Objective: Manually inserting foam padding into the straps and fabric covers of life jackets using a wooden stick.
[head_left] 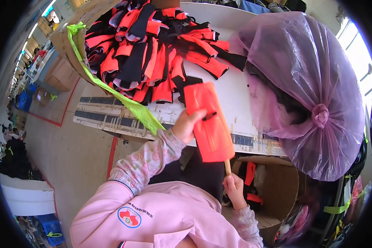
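My left hand (187, 125) is closed on a bright orange fabric sleeve (211, 136), its thumb lying on top near a small black tab. The sleeve hangs over the front edge of the white table (235, 89), tilted, with its lower end towards me. Below it, my right hand (234, 188) grips a thin wooden stick (228, 167). The stick's upper part disappears at the sleeve's lower end; how far it reaches inside is hidden. Beyond my hands, many orange and black fabric pieces (155, 62) lie heaped on the table.
A tied pink plastic bag (314, 82) with dark contents bulges on the table's right side. Neon yellow-green strip (124, 101) drapes along a cardboard edge at the left. Under the table, an open cardboard box (277, 190) contains orange and black pieces. Blue crates (49, 229) stand far left.
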`<state>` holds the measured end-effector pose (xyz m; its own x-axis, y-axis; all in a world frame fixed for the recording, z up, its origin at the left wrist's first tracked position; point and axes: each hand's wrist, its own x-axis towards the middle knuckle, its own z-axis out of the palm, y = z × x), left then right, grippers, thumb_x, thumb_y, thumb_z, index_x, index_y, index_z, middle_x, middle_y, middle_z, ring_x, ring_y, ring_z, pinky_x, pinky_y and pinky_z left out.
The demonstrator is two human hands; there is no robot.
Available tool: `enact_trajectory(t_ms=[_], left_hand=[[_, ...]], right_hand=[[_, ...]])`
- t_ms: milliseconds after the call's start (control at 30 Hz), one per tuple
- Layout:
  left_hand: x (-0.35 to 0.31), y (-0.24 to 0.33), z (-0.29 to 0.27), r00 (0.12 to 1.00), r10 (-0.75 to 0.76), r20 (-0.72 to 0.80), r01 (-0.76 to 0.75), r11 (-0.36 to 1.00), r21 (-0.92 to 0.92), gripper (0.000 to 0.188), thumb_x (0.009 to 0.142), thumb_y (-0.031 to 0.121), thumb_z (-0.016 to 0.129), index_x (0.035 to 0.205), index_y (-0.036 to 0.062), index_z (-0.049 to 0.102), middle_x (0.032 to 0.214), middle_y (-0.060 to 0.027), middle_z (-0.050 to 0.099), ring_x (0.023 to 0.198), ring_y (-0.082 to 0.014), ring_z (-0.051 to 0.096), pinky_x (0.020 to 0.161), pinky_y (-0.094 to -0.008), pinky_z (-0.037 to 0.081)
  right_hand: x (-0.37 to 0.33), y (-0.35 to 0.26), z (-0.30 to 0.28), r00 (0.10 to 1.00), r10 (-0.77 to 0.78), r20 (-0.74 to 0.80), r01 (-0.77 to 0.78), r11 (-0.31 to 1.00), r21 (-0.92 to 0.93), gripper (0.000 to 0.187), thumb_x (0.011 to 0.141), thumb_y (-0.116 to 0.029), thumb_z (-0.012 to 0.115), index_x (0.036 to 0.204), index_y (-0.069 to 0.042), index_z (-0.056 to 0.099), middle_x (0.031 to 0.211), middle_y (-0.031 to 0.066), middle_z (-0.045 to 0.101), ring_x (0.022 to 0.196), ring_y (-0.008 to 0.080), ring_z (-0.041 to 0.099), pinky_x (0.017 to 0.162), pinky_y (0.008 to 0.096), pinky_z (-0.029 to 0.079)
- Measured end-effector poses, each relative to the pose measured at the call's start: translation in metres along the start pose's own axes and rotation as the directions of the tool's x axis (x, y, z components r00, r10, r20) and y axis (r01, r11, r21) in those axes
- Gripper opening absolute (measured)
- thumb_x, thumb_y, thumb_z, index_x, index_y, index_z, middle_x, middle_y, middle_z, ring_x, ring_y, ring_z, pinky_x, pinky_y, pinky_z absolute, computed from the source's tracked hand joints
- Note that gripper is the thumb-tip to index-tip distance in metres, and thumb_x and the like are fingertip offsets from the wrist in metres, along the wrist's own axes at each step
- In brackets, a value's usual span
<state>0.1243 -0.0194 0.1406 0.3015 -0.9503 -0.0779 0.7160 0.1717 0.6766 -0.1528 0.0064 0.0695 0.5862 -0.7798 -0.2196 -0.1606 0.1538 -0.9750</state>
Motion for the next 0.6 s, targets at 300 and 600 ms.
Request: enact_trajectory(t_ms=[300, 600], left_hand=[[-0.024, -0.018, 0.015, 0.998, 0.053, -0.026, -0.054, 0.997, -0.051, 0.027, 0.085, 0.011, 0.059, 0.110, 0.0063, 0.052, 0.103, -0.0033, 0.059, 0.092, -0.0139, 0.058, 0.082, -0.0322, 0.048], [0.006, 0.005, 0.009, 0.990, 0.058, -0.126, -0.068, 0.994, -0.080, 0.030, 0.088, 0.023, 0.054, 0.110, 0.0032, 0.052, 0.107, -0.0077, 0.059, 0.097, -0.0197, 0.058, 0.086, -0.0364, 0.048]], right_hand=[[0.013, 0.003, 0.029, 0.997, -0.058, 0.059, 0.052, 0.993, 0.104, 0.042, 0.094, -0.032, 0.044, 0.064, -0.005, 0.051, 0.053, -0.0028, 0.043, 0.047, 0.0043, 0.038, 0.044, 0.0209, 0.029], [-0.042, 0.028, -0.137, 0.842, -0.512, -0.167, 0.098, 0.449, -0.888, 0.014, 0.077, -0.015, 0.061, 0.064, -0.010, 0.057, 0.061, 0.0109, 0.053, 0.055, 0.0313, 0.050, 0.050, 0.0411, 0.039]])
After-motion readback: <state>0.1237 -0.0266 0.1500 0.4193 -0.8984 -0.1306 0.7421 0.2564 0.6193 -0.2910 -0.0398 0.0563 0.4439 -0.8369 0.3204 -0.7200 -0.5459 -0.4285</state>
